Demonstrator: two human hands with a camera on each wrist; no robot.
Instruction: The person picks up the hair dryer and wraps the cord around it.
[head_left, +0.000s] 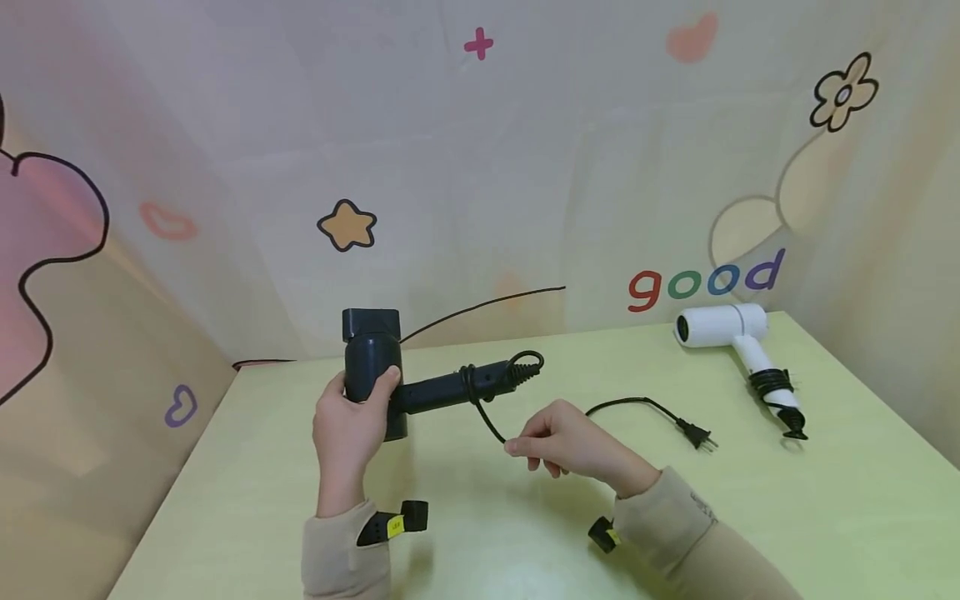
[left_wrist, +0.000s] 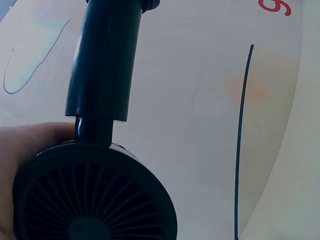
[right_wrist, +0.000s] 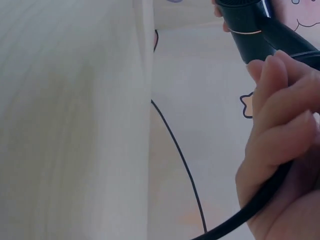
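Observation:
My left hand (head_left: 347,429) grips a black hair dryer (head_left: 371,358) by its barrel, the nozzle pointing up and the handle (head_left: 442,392) reaching right. In the left wrist view the slotted rear grille (left_wrist: 90,205) faces the camera. A black cord (head_left: 487,418) loops round the handle's end and runs taut down to my right hand (head_left: 573,442), where thumb and fingertips pinch it. Past that hand the cord trails off to a two-pin plug (head_left: 694,433) at the right. In the right wrist view the cord (right_wrist: 260,200) passes under the curled fingers.
A white hair dryer (head_left: 712,326) lies at the table's back right, its black cord (head_left: 772,383) wound round the handle. Behind the pale yellow table (head_left: 247,483) hangs a printed cloth backdrop (head_left: 480,167). Both wrists carry small black cameras.

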